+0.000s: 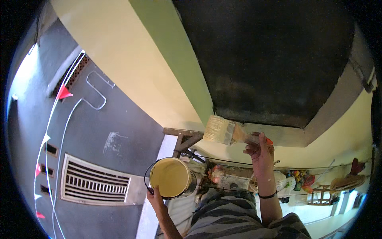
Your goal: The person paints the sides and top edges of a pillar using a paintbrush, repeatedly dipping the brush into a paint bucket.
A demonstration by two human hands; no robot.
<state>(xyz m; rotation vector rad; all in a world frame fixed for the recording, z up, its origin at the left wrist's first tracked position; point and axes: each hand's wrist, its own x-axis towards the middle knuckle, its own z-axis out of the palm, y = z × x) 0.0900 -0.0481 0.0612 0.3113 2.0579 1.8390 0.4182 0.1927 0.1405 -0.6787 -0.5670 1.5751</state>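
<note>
My right hand [260, 151], raised at the right of the middle, is closed round the handle of a wide paintbrush [238, 133]. Its bristles are coated in cream paint and lie over the lower end of a green band [169, 47]; whether they touch the wall I cannot tell. A paint bucket [170, 177] with cream paint inside is held up by my left hand [156, 195], whose thumb hooks over the rim. The bucket's dark wire handle hangs round its left side. My left fingers beneath are mostly hidden.
Above the brush is a dark panel [270, 59] framed by painted wall. A grey wall [127, 139] with a white vent grille [95, 181] stands left, crossed by strings with small red flags [63, 92]. A brown bracket [185, 137] and lines with hanging things lie below.
</note>
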